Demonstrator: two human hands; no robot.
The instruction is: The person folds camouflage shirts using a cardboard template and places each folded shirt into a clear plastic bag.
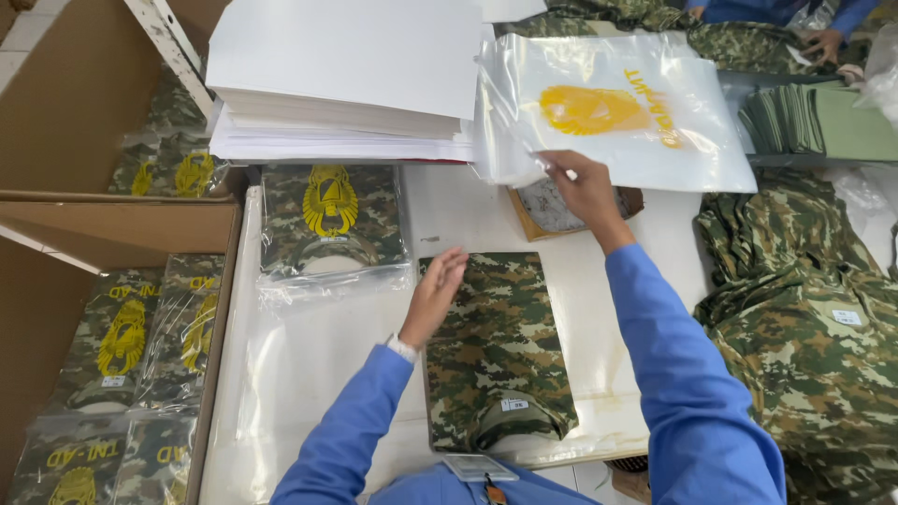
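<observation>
A folded camouflage shirt [496,351] lies on the white table in front of me, collar toward me. My left hand [435,295] rests with fingers apart at the shirt's upper left edge. My right hand [582,190] reaches forward and pinches the lower edge of a clear plastic bag [617,112] with a yellow emblem, the top one of a stack. A bagged camouflage shirt [329,220] with a yellow emblem lies to the left.
A thick stack of white card sheets [341,79] sits at the back. A cardboard box [122,355] on the left holds several bagged shirts. Loose camouflage shirts [804,327] pile at the right. Another person's hand [825,42] works at the far right.
</observation>
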